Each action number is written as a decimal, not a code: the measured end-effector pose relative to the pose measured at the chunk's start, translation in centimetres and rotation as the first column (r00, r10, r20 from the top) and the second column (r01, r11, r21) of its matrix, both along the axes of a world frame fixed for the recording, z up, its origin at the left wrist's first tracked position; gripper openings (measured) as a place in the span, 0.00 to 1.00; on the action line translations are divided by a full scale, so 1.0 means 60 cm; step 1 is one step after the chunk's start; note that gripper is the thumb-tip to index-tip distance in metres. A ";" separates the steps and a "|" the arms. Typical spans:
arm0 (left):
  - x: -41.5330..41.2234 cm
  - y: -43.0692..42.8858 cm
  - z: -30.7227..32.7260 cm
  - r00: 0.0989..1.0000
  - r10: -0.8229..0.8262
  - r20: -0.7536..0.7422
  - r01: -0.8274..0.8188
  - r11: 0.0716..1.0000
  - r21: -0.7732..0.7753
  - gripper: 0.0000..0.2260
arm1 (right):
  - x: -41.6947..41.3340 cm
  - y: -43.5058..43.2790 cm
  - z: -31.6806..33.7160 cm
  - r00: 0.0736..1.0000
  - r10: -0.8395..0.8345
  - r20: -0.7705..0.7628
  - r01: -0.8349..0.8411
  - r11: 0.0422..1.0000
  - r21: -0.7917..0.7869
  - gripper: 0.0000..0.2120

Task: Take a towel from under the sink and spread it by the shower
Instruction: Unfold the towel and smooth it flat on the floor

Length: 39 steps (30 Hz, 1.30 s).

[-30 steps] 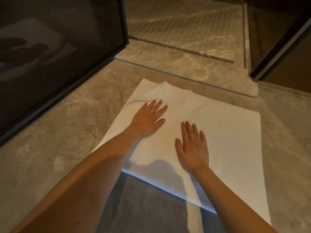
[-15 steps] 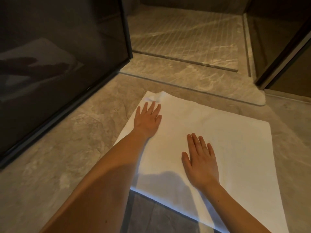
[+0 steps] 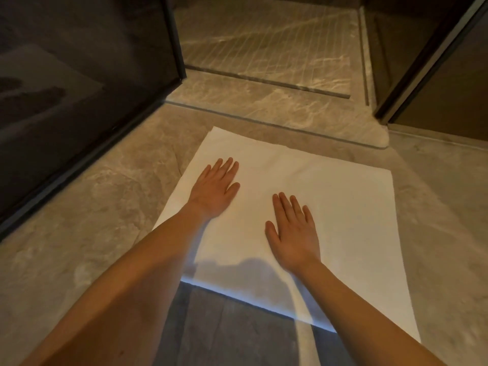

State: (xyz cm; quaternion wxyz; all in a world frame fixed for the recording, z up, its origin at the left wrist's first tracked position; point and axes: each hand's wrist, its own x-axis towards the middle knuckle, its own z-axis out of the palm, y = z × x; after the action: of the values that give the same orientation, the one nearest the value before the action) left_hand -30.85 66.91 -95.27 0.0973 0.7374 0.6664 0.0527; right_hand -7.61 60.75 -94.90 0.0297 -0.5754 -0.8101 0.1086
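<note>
Towel (image 3: 343, 220) flat on floor (image 3: 79, 233), under straight fingers (image 3: 227, 167) of both hands.

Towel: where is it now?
In the head view the white towel lies flat on the stone floor, centre-right, just short of the shower threshold, with the glass panel to its left. The left hand and right hand rest flat on it.

The floor (image 3: 79, 233) is grey-brown marbled stone, under dim, warm light; a dark glass panel (image 3: 79, 88) in a black frame stands on the left, faintly mirroring the room; past a stone sill (image 3: 264, 104) lies the shower floor (image 3: 264, 43), cut with fine parallel grooves; a dark door frame (image 3: 422, 72) slants down on the right.
</note>
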 end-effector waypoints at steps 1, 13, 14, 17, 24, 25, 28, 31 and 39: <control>-0.002 -0.008 0.002 1.000 0.009 -0.003 -0.009 1.000 -0.010 0.26 | 0.001 0.003 -0.001 0.999 0.032 0.001 -0.032 0.999 0.000 0.30; 0.097 -0.154 0.100 0.869 0.371 -0.327 -0.472 0.820 -0.323 0.26 | 0.007 0.061 0.068 0.960 0.272 -0.067 -0.273 0.962 -0.002 0.31; 0.091 -0.141 0.110 0.905 0.309 -0.291 -0.385 0.886 -0.258 0.26 | -0.004 0.037 0.068 0.977 0.078 -0.200 -0.073 0.997 0.034 0.30; 0.079 -0.121 0.105 0.988 -0.064 -0.139 0.064 0.998 -0.006 0.25 | -0.013 -0.030 0.050 0.918 -0.358 -0.174 0.368 0.930 0.028 0.30; 0.063 -0.144 0.005 0.991 -0.112 -0.077 0.109 0.993 -0.048 0.24 | 0.029 -0.079 -0.003 0.930 -0.367 0.031 0.367 0.930 -0.002 0.31; 0.062 -0.152 -0.003 0.993 -0.078 -0.087 0.075 0.997 -0.028 0.25 | 0.032 -0.076 -0.005 0.940 -0.339 0.032 0.339 0.941 0.003 0.31; 0.055 -0.172 -0.008 0.995 0.033 -0.094 -0.032 0.999 0.013 0.27 | 0.028 -0.058 -0.005 0.970 -0.241 0.039 0.242 0.970 -0.016 0.31; 0.035 -0.185 -0.003 0.991 0.123 -0.062 -0.122 0.992 0.015 0.27 | 0.005 -0.037 -0.004 0.988 -0.154 0.034 0.155 0.988 -0.022 0.31; -0.042 -0.219 -0.007 0.930 0.359 -0.074 -0.360 0.933 -0.005 0.26 | -0.091 0.020 0.000 0.993 0.107 0.055 -0.106 0.994 -0.016 0.30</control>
State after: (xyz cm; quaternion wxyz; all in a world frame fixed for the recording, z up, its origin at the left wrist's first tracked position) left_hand -33.35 53.79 -95.72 0.0687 0.6034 0.7936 0.0372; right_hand -13.05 61.98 -94.91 -0.0024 -0.5344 -0.8393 0.0994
